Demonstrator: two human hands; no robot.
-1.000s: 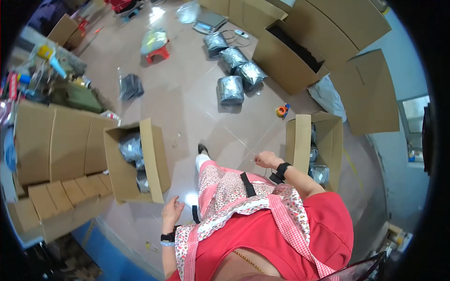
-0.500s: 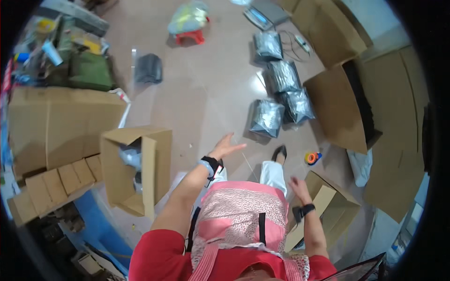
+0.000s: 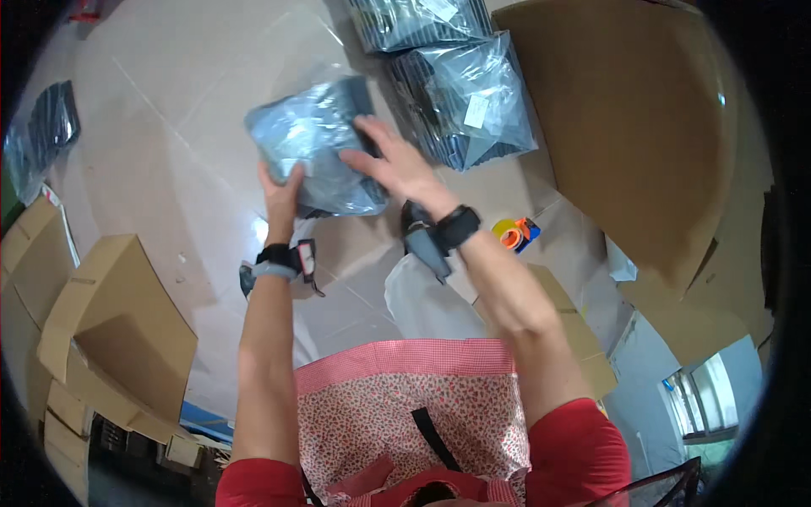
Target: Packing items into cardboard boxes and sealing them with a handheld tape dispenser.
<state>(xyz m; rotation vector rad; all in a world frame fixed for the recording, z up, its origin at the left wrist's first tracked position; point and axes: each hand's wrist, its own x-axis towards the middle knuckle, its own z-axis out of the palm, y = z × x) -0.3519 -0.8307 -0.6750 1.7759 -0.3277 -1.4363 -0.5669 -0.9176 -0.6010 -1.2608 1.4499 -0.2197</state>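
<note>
Found clear-bagged dark bundle (image 3: 312,139) in upper centre-left of frame, between both hands and just beyond the wrists. Saw left hand (image 3: 281,193) at its lower-left edge, thumb and finger astride; could not tell a firm grip from mere touch. Saw right hand (image 3: 397,165) unclenched, fingers spread against the right side. Judged soft but densely packed, fairly weighty, hardly fragile; rated the film slick. Judged best held low from both sides, around the packed body, not by loose plastic. Noted similar bagged stack (image 3: 473,97) at upper centre-right.
</note>
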